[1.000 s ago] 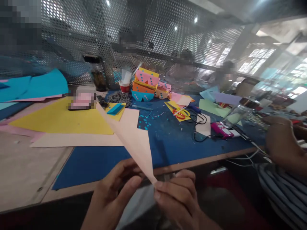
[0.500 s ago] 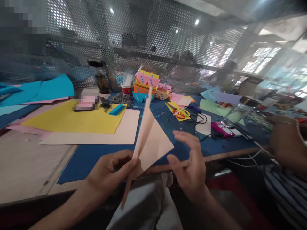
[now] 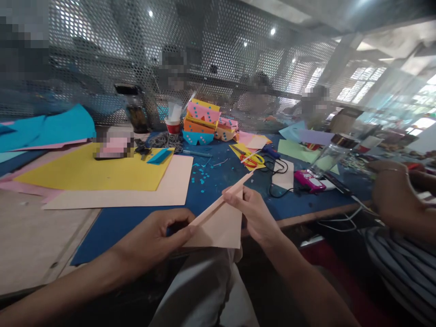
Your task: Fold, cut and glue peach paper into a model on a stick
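A pale peach sheet of paper (image 3: 218,229), partly rolled into a narrow tube along its upper edge, is held above my lap at the table's front edge. The rolled edge slants up to the right, and a flat triangular part hangs below it. My left hand (image 3: 170,231) pinches the lower left end of the roll between thumb and fingers. Farther up the roll, my right hand (image 3: 252,211) grips it with the thumb on top; some of its fingers are behind the paper.
Yellow paper (image 3: 91,175) lies on a peach sheet (image 3: 173,186) at left. Scissors (image 3: 252,159), a glue gun (image 3: 271,152), a pink device (image 3: 309,181) and a glass jar (image 3: 329,156) stand right. Folded colored paper pieces (image 3: 200,122) are stacked behind. A co-worker's arm (image 3: 391,195) is at far right.
My right hand has closed on the upper part of the rolled paper, where it was open and apart before. The paper has tilted from nearly upright to a slant toward the right.
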{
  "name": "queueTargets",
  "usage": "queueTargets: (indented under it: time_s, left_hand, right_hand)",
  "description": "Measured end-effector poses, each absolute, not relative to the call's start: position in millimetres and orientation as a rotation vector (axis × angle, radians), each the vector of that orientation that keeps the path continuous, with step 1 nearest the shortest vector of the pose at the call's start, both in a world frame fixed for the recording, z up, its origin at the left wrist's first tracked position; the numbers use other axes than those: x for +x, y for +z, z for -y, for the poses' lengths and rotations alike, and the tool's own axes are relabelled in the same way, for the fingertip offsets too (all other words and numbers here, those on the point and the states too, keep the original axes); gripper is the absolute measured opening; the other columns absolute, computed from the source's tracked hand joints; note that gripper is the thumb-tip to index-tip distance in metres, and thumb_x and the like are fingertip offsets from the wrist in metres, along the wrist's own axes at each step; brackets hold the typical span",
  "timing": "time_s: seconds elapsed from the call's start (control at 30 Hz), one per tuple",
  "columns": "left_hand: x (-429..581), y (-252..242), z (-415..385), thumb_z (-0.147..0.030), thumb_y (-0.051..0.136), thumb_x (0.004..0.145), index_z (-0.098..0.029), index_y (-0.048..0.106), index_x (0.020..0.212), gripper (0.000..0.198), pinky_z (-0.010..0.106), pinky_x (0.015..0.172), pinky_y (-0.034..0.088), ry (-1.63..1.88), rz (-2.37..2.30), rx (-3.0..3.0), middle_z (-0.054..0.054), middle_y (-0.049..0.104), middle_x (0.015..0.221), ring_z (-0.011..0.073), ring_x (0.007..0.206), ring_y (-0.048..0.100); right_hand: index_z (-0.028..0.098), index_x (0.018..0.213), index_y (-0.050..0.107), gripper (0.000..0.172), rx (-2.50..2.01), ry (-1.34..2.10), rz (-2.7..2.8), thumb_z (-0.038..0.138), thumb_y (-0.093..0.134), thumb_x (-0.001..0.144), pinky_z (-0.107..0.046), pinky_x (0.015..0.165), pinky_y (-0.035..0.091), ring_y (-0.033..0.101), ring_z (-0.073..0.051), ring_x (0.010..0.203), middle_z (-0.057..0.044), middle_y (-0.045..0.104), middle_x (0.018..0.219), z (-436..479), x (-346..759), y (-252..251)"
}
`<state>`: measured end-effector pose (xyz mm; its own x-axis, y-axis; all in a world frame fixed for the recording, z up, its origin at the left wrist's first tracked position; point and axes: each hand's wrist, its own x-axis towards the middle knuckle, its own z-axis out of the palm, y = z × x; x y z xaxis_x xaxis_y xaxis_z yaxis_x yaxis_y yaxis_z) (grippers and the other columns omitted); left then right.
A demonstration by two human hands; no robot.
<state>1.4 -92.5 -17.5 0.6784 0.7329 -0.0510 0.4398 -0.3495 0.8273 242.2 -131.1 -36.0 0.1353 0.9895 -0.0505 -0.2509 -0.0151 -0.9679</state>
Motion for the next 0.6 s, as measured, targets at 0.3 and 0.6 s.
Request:
queueTargets:
  time_s: [0.3,0.6]
  left_hand:
    - [6.9,-18.4,73.7,-0.054,0.067,0.091,-0.025,0.079,0.098,0.032,0.033,0.078,0.053,0.437,-1.001,2.039,0.004,0.08,0.096,0.0252,0.089,0.071]
    - [15.1,-29.0,55.8,-0.05,0.065,0.092,-0.023,0.078,0.093,0.03,0.028,0.071,0.047,0.379,-0.938,2.0,0.001,0.076,0.086,0.022,0.082,0.067]
  right_hand:
    - [0.018,0.084,0.08,0.038,-1.171,1.119,0.96,0.051,0.093,0.072,-0.029,0.07,0.048,0.063,-0.018,0.075,-0.003,0.073,0.081,124.6,243.8,-53.9]
    - [0.017,0.074,0.072,0.039,-1.203,1.078,0.947,0.05,0.093,0.073,-0.028,0.062,0.045,0.058,-0.015,0.066,0.0,0.066,0.071,123.3,245.1,-57.0]
